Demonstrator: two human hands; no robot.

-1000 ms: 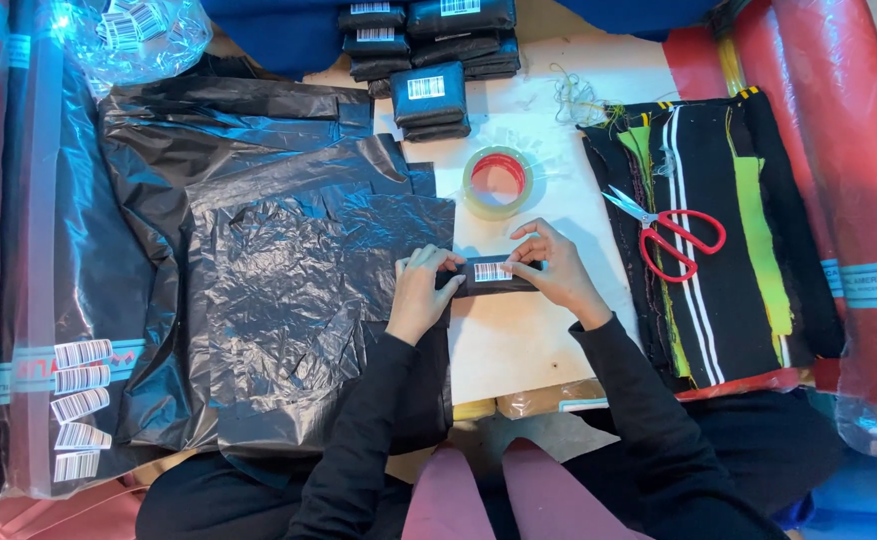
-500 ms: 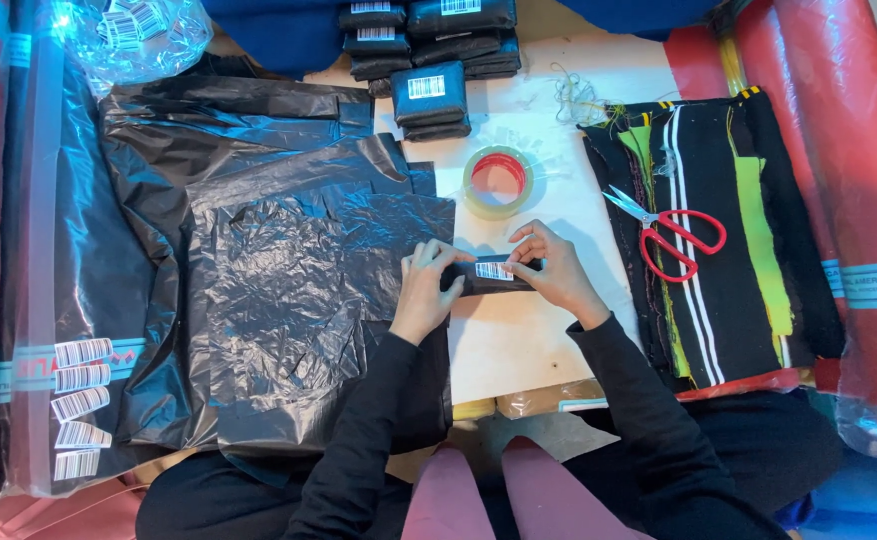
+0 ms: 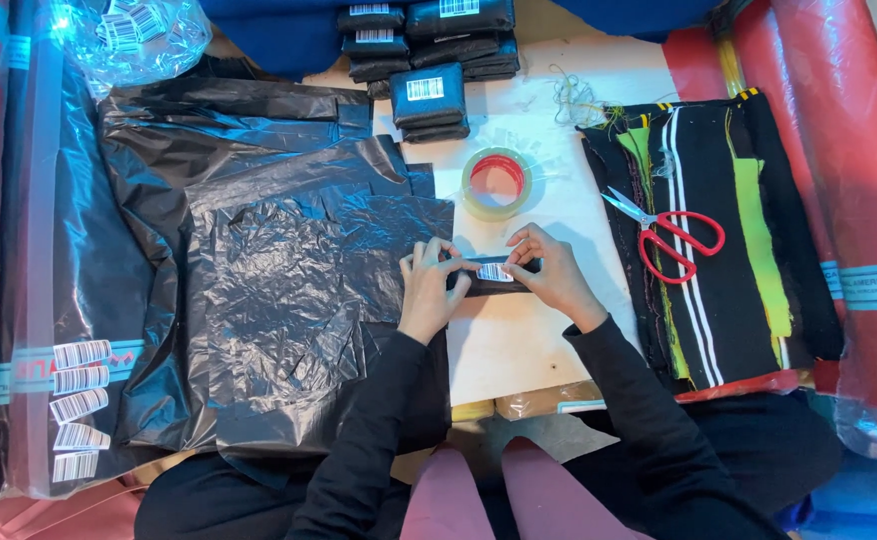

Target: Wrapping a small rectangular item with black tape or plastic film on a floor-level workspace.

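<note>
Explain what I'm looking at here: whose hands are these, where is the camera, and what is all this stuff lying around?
No machine here: a person wears a camera on the head, so you look down at their own two hands. The left hand and right hand together grip a small black wrapped packet with a white barcode sticker, over a pale work board. Beyond it lies a roll of clear tape, and further up a pile of similar finished packets. Left of the hands, crumpled black plastic sheets are spread out. To the right, red-handled scissors rest on black knitted fabric with green and white stripes. At the far left, a strip of spare barcode stickers.
</note>
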